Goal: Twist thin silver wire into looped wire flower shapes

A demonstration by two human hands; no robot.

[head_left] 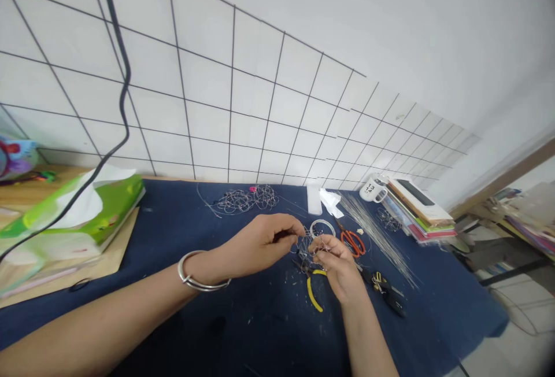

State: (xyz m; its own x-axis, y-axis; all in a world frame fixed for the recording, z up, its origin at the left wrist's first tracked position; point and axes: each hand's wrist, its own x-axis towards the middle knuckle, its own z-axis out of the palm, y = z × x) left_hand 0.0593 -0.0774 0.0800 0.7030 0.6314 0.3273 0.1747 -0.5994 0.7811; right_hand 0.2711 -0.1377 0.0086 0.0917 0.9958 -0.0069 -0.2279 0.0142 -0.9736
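Thin wire (pixel 307 250) in a loose tangle lies between my two hands above the dark blue cloth. My left hand (pixel 264 242), a silver bangle on its wrist, has thumb and fingers pinched together at the wire's left side. My right hand (pixel 336 261) is closed with its fingertips on the right part of the wire. Just under the hands are yellow-handled pliers (pixel 313 296), their jaws partly covered by the wire. A white ring-shaped roll (pixel 322 228) sits right behind my fingers, and orange-handled scissors (pixel 353 242) lie to its right.
Coiled wire pieces (pixel 247 199) lie near the tiled wall. Long straight wires (pixel 377 232) spread at the right, near a white mug (pixel 373 189) and stacked books (pixel 418 209). Black-handled tools (pixel 385 290) lie closer. A green tissue pack (pixel 117 209) is at left; a black cable (pixel 124 76) hangs down.
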